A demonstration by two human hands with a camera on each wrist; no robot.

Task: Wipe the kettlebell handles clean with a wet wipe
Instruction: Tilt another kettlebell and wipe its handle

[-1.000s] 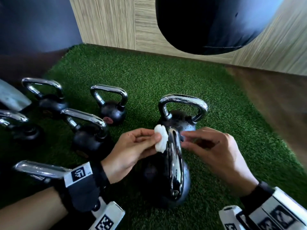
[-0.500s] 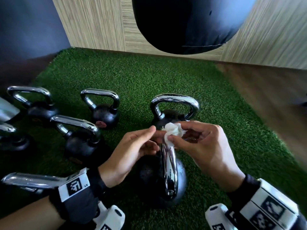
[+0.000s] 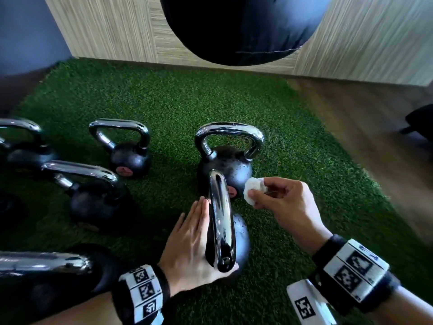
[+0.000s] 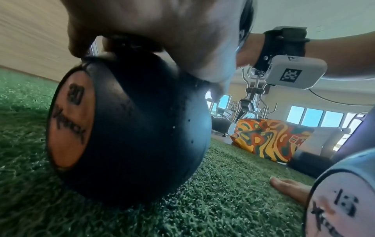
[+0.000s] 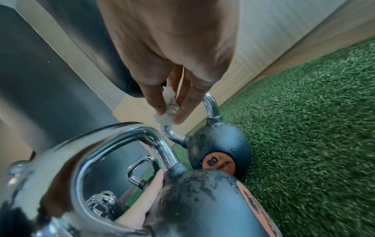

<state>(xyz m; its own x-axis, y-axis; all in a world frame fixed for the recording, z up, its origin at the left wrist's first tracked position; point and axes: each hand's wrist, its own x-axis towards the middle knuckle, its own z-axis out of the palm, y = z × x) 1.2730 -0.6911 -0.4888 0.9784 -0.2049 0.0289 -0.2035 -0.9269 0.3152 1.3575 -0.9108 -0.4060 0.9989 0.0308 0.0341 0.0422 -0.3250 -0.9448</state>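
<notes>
I see a green artificial-turf mat (image 3: 164, 95) on a brown wooden floor (image 3: 365, 118), pale wood-grain wall panels (image 3: 105, 26) behind, a black punching bag (image 3: 234, 29) overhead, and bright windows (image 4: 316, 118) beyond grey exercise machines (image 4: 251, 102).

Wipe (image 3: 254, 189) (balled) in right hand (image 3: 284, 205)

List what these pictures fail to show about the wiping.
- Head view: left hand fingers lie partly behind the near black kettlebell's chrome handle.
- Right wrist view: right hand fingers cover most of the crumpled white wet wipe.
- Left wrist view: palm hides the handle.
- Handle cleanliness: reflections obscure it.
</notes>
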